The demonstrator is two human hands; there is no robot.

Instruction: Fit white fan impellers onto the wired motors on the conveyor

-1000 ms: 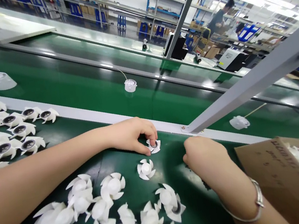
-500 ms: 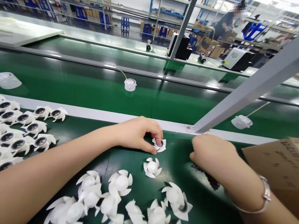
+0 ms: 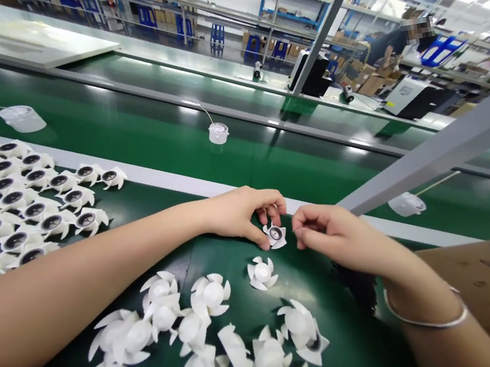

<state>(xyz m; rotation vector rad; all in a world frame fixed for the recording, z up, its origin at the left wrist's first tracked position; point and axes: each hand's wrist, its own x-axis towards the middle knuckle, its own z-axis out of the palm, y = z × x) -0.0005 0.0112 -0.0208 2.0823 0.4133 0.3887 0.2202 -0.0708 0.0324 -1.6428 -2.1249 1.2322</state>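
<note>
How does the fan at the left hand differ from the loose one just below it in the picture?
The fan at the left hand shows its dark-ringed, hollow side; the lower fan shows a smooth white dome. The left hand has its thumb at the edge of the first, while no hand touches the lower fan. Both are white, with curved blades around a round middle.

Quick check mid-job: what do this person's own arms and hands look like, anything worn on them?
The left hand and right hand are both ungloved, and no sleeves show on the forearms. The right wrist wears a thin, silver-coloured bangle; none shows on the left wrist.
</note>
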